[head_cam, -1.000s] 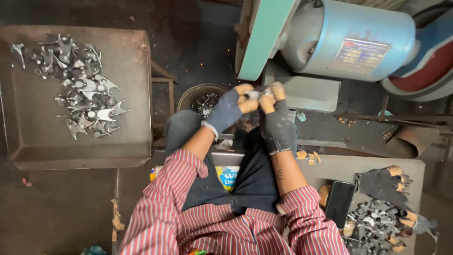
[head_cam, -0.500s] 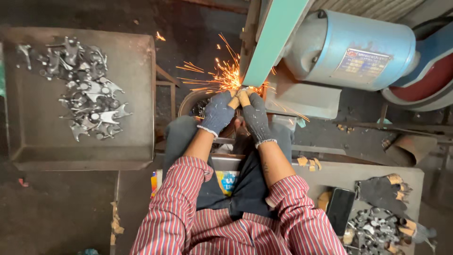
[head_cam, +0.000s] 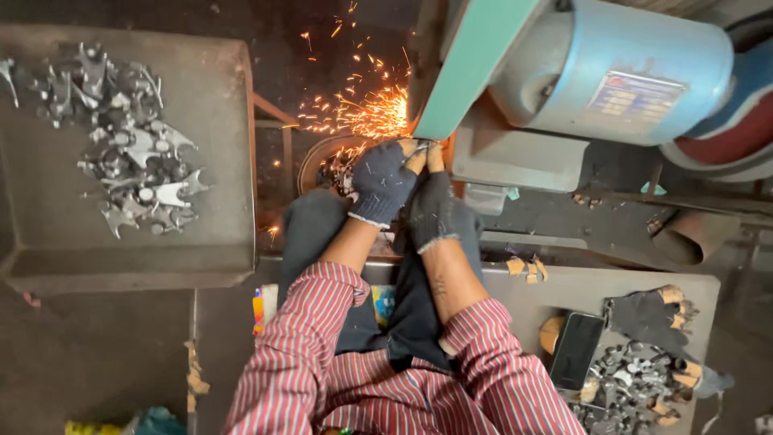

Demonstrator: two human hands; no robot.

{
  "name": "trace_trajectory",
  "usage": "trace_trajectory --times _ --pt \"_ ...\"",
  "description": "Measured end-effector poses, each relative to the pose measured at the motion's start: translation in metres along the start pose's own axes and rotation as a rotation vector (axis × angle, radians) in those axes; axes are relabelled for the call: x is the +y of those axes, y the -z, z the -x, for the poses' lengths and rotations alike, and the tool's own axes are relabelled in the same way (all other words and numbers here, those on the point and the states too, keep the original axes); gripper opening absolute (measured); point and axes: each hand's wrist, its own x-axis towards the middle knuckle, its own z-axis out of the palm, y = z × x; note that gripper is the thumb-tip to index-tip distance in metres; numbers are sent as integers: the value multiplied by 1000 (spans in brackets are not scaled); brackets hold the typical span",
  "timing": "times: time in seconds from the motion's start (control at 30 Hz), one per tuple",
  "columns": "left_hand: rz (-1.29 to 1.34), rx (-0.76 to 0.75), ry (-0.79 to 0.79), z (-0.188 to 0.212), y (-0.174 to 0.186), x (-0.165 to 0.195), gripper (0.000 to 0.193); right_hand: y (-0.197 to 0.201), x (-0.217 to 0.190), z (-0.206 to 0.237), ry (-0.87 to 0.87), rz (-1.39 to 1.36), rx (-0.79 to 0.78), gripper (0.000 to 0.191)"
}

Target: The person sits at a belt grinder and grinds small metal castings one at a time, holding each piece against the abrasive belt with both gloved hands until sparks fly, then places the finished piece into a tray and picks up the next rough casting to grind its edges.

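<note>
Both my hands wear dark knitted gloves with orange fingertips. My left hand [head_cam: 382, 181] and my right hand [head_cam: 431, 205] together pinch a small metal part [head_cam: 419, 145], mostly hidden by the fingers, against the green grinding belt [head_cam: 475, 68]. Orange sparks [head_cam: 362, 109] fly up and to the left from the contact point. A blue motor housing [head_cam: 612, 72] sits right of the belt. Below my hands my red striped sleeves and dark apron fill the lower middle.
A grey tray [head_cam: 217, 242] at left holds several shiny metal parts [head_cam: 133, 157]. A round bucket [head_cam: 318, 161] with parts stands under my left hand. At lower right a metal table [head_cam: 564, 290] carries a dark phone [head_cam: 577, 350], spare gloves [head_cam: 648, 314] and more parts [head_cam: 632, 387].
My hands moved up from my lap and pressed the part against the belt. Sparks began and have grown into a denser spray to the left.
</note>
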Motion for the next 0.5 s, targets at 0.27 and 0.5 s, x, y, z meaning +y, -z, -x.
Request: trace_trajectory --times 0.27,0.5 --pt "957 23 109 16 -6 -1 41 -16 -48 33 72 697 -58 30" --pt "1649 48 707 36 -70 6 34 12 -38 -3 187 1026 -9 24"
